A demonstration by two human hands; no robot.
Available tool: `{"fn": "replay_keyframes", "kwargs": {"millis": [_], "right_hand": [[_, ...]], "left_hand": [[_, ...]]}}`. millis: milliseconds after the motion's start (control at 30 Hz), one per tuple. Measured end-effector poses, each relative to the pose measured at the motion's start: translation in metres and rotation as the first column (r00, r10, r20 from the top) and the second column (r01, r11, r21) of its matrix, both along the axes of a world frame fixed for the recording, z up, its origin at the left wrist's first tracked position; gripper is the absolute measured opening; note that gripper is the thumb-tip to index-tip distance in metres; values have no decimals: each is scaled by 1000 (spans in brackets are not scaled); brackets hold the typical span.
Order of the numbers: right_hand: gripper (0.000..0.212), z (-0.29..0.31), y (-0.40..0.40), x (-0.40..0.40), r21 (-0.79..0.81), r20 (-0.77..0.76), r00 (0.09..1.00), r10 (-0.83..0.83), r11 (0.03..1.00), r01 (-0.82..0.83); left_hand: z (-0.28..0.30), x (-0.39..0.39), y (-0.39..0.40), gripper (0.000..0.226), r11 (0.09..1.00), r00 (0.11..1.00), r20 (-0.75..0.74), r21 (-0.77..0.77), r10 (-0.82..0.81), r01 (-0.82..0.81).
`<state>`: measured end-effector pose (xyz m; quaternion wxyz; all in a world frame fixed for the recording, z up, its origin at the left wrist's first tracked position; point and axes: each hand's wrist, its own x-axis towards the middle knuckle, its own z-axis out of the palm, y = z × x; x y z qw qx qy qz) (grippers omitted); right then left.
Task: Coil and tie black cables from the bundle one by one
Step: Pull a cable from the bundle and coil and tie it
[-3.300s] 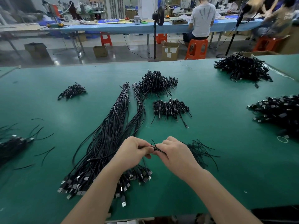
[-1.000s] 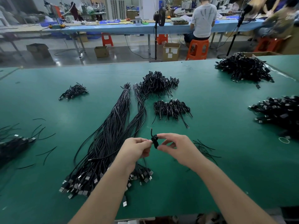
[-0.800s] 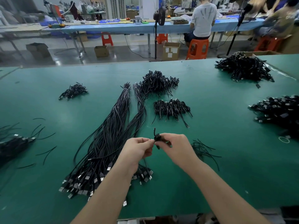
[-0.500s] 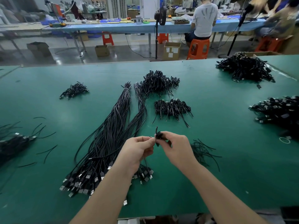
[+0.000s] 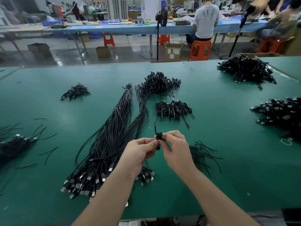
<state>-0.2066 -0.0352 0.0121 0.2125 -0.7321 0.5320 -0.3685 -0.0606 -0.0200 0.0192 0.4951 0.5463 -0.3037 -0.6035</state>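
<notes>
Change: vs 0.5 s ago, hands and coil barely moved; tie end up from the coil as before, piles on the table unchanged.
Coiled cable [image 5: 158,138]: small tight black coil, held above the table between both hands, just in front of the long bundle; one short end sticks up, slightly tilted.
Left hand [image 5: 138,154]: fingers curled, thumb and forefinger pinching a thin end at the coil's left side.
Right hand [image 5: 176,149]: fingers curled round the coil, fingertips [image 5: 164,136] on its right side.
Cable bundle [image 5: 112,137]: long loose black cables lying toward the far side, USB plugs [image 5: 84,185] fanned at the near end, partly under the left forearm.
Tie pile [image 5: 202,152]: thin black ties just right of the right hand.
Finished coils [image 5: 173,110]: small heap beyond the hands; bigger heap [image 5: 158,84] further back.
Room: bare green table [image 5: 228,185] near right; near edge just below the forearms; heaps of cables [image 5: 281,113] at right edge, [image 5: 14,144] at left edge.
</notes>
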Motion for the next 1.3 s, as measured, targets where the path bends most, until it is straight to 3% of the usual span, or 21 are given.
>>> {"fn": "replay_keyframes", "kwargs": {"millis": [533, 600, 700, 800, 867, 967, 1033, 1100, 1133, 1200, 1267, 1300], "right_hand": [[16, 14, -8, -22, 194, 200, 964, 176, 957, -215], [13, 15, -8, -22, 243, 239, 954, 182, 940, -241], [14, 16, -9, -23, 331, 292, 936, 194, 898, -290], [3, 18, -10, -23, 415, 408, 903, 133, 854, -313], [12, 18, -11, -22, 489, 502, 862, 65, 801, -345], [21, 18, -14, -19, 637, 602, 794, -90, 653, -409], [26, 19, -15, -18, 697, 625, 762, -171, 562, -446], [34, 20, -17, -17, 709, 638, 742, -206, 533, -461], [34, 20, -18, -16, 706, 640, 738, -213, 541, -456], [21, 18, -19, -16, 673, 650, 735, -195, 596, -438], [6, 15, -18, -18, 595, 649, 752, -117, 694, -406], [9, 14, -18, -20, 537, 621, 784, -30, 745, -396]], "left_hand": [[1, 10, 7, 10, 983, 975, -153, 64, -163, 174], [3, 12, 7, 6, 981, 977, -106, 42, -183, 188], [5, 12, 8, 9, 986, 985, 51, -9, -166, 167], [10, 10, 10, 7, 988, 967, 233, -83, -108, 130], [12, 8, 10, 7, 975, 885, 464, -184, -27, 126], [15, 3, 13, 9, 860, 573, 794, -424, 203, 283], [16, 1, 15, 8, 736, 395, 845, -518, 361, 436], [13, 0, 15, 6, 677, 296, 849, -528, 438, 513], [12, -1, 14, 6, 690, 290, 854, -520, 432, 504], [10, -3, 14, 7, 769, 369, 863, -485, 345, 415], [9, -2, 10, 10, 869, 530, 822, -405, 210, 284], [9, -1, 8, 12, 909, 621, 769, -356, 154, 216]]}}
